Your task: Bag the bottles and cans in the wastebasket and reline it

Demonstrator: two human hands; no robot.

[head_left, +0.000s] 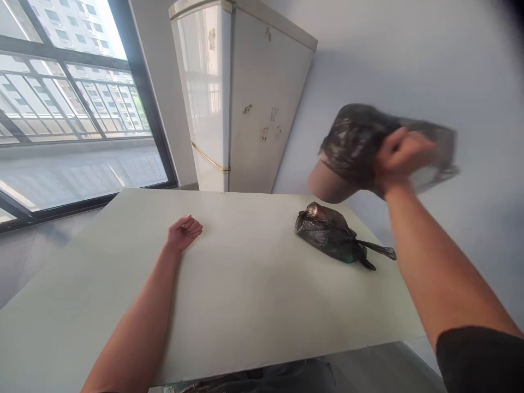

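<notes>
My right hand (403, 155) is raised above the right side of the table, closed on a small trash bin (333, 183) with a black plastic bag (354, 134) over its upper part. The bin is tilted, its brownish-pink base pointing down to the left, and loose bag plastic spreads out right of my fist; motion blurs all of this. Below it, a knotted, filled black garbage bag (327, 232) lies on the white table (245, 289). My left hand (185, 232) rests on the tabletop as a loose fist, with nothing visible in it, well apart from both bags.
Past the table's far edge stands a white refrigerator (262, 98) with worn marks on its side. A large dark-framed window (77, 103) is at the left, and a pale wall (409, 60) runs along the right. The table's front edge is close to my body.
</notes>
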